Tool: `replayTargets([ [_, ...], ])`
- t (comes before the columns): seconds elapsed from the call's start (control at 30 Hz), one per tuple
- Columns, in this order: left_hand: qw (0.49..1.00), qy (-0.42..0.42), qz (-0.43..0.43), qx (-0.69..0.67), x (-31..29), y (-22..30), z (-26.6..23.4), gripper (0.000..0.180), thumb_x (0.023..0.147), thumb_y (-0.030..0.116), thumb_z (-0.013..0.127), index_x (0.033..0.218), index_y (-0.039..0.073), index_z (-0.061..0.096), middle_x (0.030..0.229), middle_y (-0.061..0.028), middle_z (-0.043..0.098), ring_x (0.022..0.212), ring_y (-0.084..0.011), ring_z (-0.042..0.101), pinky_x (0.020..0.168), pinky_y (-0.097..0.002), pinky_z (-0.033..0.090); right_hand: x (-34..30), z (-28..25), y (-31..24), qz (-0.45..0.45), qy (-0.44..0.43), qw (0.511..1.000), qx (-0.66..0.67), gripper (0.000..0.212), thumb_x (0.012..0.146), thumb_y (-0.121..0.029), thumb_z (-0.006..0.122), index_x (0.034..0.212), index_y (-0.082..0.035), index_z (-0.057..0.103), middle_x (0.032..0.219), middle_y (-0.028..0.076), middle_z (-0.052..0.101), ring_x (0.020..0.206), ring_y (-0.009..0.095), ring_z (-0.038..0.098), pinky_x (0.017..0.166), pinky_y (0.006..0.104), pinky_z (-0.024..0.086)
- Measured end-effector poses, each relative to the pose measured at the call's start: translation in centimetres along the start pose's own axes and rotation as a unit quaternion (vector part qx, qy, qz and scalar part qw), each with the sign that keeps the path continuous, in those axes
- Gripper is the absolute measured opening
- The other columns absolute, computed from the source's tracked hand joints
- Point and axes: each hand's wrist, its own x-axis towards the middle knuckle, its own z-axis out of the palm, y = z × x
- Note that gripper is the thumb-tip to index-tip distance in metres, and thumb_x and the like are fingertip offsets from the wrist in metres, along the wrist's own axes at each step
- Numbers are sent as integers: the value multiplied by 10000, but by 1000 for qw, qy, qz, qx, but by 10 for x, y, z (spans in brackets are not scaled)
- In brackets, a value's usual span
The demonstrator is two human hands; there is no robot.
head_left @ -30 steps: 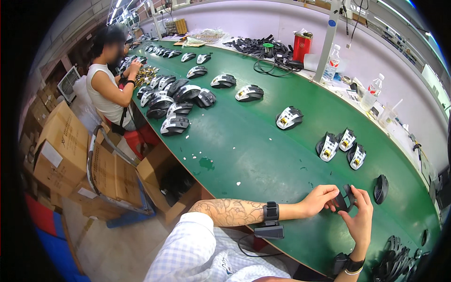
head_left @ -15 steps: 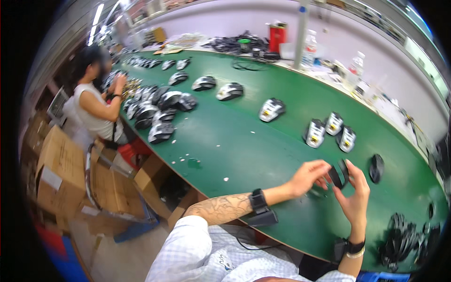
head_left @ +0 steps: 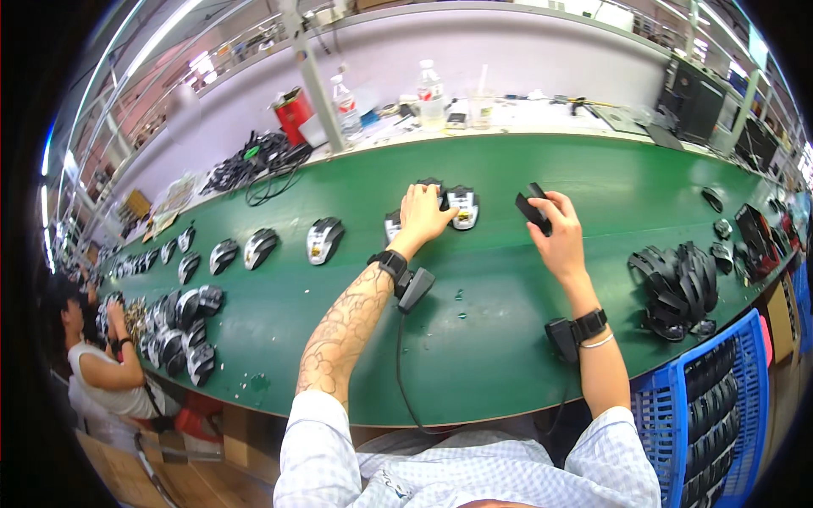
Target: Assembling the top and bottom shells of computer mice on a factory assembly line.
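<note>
My left hand (head_left: pixel 419 218) is closed over a computer mouse body (head_left: pixel 443 200) in a small group at the middle of the green bench, its palm hiding much of that body. Touching its thumb side is another silver-and-black mouse body (head_left: pixel 465 209) with a yellow mark; a third (head_left: pixel 392 225) shows partly beside the wrist. My right hand (head_left: pixel 556 233), off to the right, pinches a black curved mouse shell piece (head_left: pixel 533 206) between thumb and fingers. Whether this is one piece or two I cannot tell. Both wrists wear black straps with small boxes.
Spaced mouse bodies (head_left: pixel 325 240) run leftward, with a pile of them (head_left: pixel 182 330) near a seated co-worker (head_left: pixel 106 364). Black shell pieces (head_left: pixel 677 284) are heaped at the right, above a blue crate (head_left: pixel 656 423). Bottles (head_left: pixel 430 95) stand on the back ledge. A cable (head_left: pixel 402 364) hangs between my arms.
My view has swung right. My hands, together at a black piece before, are now apart: the left has moved onto the group of mouse bodies, the right keeps hold of a black shell piece.
</note>
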Motion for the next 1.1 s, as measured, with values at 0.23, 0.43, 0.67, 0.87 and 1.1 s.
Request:
replayTargets([
  [0.23, 983, -20, -88, 160, 19, 42, 35, 875, 675, 551, 688, 1228, -93, 473, 1366, -250, 373, 1369, -386, 146, 1116, -461, 134, -3, 7, 9, 21, 19, 1000, 2, 349, 680, 23, 671, 1013, -72, 622, 1128, 147, 528, 1023, 313, 547, 864, 382, 475],
  [0.43, 995, 38, -18, 89, 7, 53, 18, 857, 527, 212, 829, 1179, -61, 344, 1267, -256, 440, 1229, -409, 394, 1057, -439, 301, -5, 13, 10, -3, 41, 999, 6, 347, 670, 25, 672, 1001, -69, 627, 1123, 151, 535, 1012, 330, 542, 865, 390, 467],
  [0.67, 897, 73, -120, -420, -63, 39, -24, 667, 604, 204, 843, 1123, 17, 468, 977, -99, 579, 869, -237, 597, 754, -331, 512, -7, 15, 13, -22, 43, 999, 1, 343, 668, 24, 675, 998, -65, 649, 1122, 164, 554, 1014, 331, 550, 864, 386, 471],
  [0.87, 581, -25, -283, -763, -128, 32, -68, 547, 784, 317, 691, 1176, 11, 463, 1051, -72, 585, 889, -206, 595, 763, -304, 514, -11, 25, 10, -23, 16, 999, -24, 322, 673, 8, 683, 986, -66, 668, 1144, 162, 562, 1039, 319, 552, 881, 379, 469],
  [1.1, 401, -52, -229, -885, -151, 7, -69, 480, 900, 360, 419, 1201, -11, 459, 1196, -118, 537, 1108, -241, 509, 947, -391, 412, -17, 32, 11, -24, 9, 998, -63, 296, 693, -10, 682, 984, -61, 676, 1160, 151, 561, 1039, 313, 553, 884, 375, 468],
])
